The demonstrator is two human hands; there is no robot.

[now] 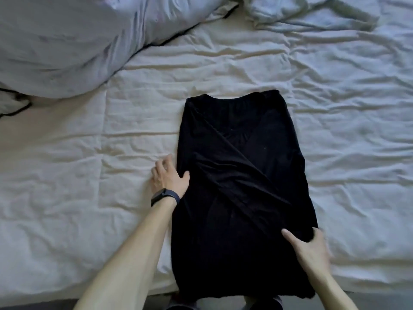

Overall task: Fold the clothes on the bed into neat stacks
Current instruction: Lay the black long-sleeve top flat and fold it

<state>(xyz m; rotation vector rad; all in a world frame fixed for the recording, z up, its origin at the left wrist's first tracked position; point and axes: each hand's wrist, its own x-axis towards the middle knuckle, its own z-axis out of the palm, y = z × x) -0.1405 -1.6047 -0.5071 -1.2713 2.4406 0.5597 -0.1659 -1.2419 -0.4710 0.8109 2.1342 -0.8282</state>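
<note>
Well, left of the shirt [241, 175] and beyond its far end lies a bulky pale duvet [67, 41], bunched on the wrinkled white sheet [67, 142]. Closer to the shirt, my left hand [168, 177] rests at its left edge about halfway along. The fingers are loosely spread on the sheet, the thumb touches the black cloth, and nothing is gripped. A dark watch band [165, 196] sits on that wrist.

The shirt lies flat on the sheet with its long axis running straight away from me. Its neckline points to the far side and its hem reaches the near edge of the bed. Both sides are folded inward, and the sleeves cross over the front in diagonal bands.

At the shirt's right edge, near the hem end, my right hand [312, 249] holds the cloth, thumb on top and fingers curled around the edge, slightly blurred. Beyond the shirt's far right corner, a crumpled pale blanket [312, 12] lies heaped.
</note>
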